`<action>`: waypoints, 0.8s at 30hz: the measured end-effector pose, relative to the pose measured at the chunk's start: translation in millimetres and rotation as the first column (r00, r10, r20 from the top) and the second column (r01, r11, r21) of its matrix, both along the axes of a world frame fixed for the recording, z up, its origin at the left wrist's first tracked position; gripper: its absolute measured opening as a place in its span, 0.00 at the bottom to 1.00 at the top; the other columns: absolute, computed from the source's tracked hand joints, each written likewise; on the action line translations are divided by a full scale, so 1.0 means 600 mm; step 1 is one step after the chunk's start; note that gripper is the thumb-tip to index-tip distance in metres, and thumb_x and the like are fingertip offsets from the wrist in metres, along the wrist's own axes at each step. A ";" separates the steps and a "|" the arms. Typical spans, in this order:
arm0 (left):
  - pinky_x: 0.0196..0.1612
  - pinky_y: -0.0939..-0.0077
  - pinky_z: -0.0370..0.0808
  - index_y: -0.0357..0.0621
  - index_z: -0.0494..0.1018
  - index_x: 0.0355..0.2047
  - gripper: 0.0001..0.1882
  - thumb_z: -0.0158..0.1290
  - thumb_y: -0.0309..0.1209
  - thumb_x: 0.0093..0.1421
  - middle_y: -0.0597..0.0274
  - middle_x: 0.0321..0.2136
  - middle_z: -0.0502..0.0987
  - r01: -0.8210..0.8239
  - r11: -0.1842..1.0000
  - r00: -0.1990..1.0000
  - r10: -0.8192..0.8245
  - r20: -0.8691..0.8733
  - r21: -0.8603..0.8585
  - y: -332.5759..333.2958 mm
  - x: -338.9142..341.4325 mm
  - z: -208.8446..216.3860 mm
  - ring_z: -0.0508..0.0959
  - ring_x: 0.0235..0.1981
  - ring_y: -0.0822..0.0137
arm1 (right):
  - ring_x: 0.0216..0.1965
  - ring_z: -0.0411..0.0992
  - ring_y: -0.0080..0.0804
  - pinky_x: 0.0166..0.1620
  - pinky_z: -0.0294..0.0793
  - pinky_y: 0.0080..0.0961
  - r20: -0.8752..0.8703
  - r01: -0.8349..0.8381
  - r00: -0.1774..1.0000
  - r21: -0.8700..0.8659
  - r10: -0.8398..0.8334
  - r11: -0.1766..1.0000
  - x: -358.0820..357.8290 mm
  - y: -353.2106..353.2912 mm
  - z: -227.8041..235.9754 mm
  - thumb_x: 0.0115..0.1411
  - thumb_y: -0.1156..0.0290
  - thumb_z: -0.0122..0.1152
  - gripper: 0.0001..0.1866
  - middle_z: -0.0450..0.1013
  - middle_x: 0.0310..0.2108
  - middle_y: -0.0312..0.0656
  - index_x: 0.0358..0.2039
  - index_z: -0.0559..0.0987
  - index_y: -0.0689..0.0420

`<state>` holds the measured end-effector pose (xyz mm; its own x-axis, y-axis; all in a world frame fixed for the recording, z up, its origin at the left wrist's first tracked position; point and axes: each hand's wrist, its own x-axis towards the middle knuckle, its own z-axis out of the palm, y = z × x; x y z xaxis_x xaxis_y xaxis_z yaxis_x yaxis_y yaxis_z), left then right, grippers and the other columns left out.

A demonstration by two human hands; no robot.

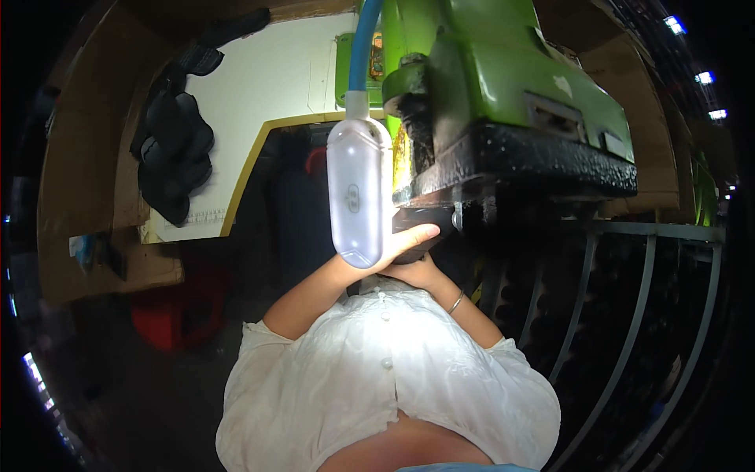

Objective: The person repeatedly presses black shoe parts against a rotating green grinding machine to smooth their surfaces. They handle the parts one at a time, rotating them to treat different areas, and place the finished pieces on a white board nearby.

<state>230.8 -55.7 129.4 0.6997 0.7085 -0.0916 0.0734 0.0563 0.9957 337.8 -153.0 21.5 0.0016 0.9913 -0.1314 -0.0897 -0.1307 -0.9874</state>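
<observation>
Both my hands are held together below the front of a green machine head (511, 79), in front of my white shirt. My left hand (397, 244) is closed on a black piece (413, 253), its thumb stretched along the top. The lamp covers part of that wrist. My right hand (417, 272) sits just below, closed around the lower side of the same piece, and most of its fingers are hidden. The piece's far end runs into the dark shadow under the machine, so I cannot make out its full shape.
A lit white lamp (358, 189) on a blue neck hangs before the machine. Black padded pieces (174, 138) are heaped on the white tabletop (259, 71) at left. A red stool (177, 315) stands below it. On the right is a grey metal rack (637, 291).
</observation>
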 end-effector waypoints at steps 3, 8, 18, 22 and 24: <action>0.37 0.75 0.71 0.36 0.71 0.43 0.20 0.59 0.33 0.52 0.59 0.33 0.75 -0.066 0.998 0.989 0.062 0.134 0.021 -0.016 -0.011 -0.012 0.73 0.34 0.69 | 0.39 0.72 0.26 0.44 0.71 0.22 0.046 0.041 0.998 0.020 -0.042 0.999 0.015 -0.018 0.009 0.42 0.74 0.71 0.21 0.74 0.38 0.41 0.39 0.76 0.61; 0.44 0.75 0.69 0.36 0.67 0.47 0.25 0.61 0.26 0.49 0.58 0.40 0.72 -0.191 0.962 0.980 0.176 0.093 0.197 -0.015 -0.035 -0.062 0.71 0.40 0.69 | 0.37 0.72 0.25 0.44 0.71 0.23 -0.152 0.083 0.984 -0.070 -0.093 0.994 0.143 -0.050 0.015 0.39 0.83 0.67 0.20 0.75 0.35 0.39 0.37 0.77 0.65; 0.37 0.82 0.73 0.34 0.72 0.35 0.13 0.60 0.20 0.48 0.65 0.27 0.76 -0.344 0.938 0.908 0.321 0.270 0.042 0.001 -0.080 -0.036 0.75 0.30 0.77 | 0.33 0.72 0.23 0.40 0.71 0.19 -0.265 0.367 0.913 0.206 -0.309 0.907 0.139 -0.010 0.089 0.39 0.81 0.64 0.19 0.74 0.32 0.41 0.35 0.75 0.68; 0.38 0.81 0.73 0.32 0.70 0.37 0.13 0.58 0.20 0.50 0.62 0.32 0.76 -0.312 0.944 0.901 0.260 0.348 0.102 0.011 -0.128 -0.083 0.75 0.34 0.75 | 0.33 0.71 0.22 0.40 0.71 0.20 -0.101 0.225 0.974 0.312 -0.204 0.923 0.095 0.030 0.134 0.38 0.85 0.65 0.20 0.74 0.32 0.38 0.36 0.73 0.68; 0.39 0.80 0.73 0.33 0.70 0.38 0.14 0.58 0.21 0.51 0.61 0.33 0.76 -0.234 0.956 0.958 0.197 0.207 0.177 0.010 -0.142 -0.098 0.75 0.35 0.75 | 0.34 0.71 0.23 0.41 0.71 0.20 0.060 0.114 0.988 0.331 -0.141 0.937 0.092 0.044 0.136 0.37 0.85 0.66 0.22 0.73 0.33 0.38 0.37 0.73 0.67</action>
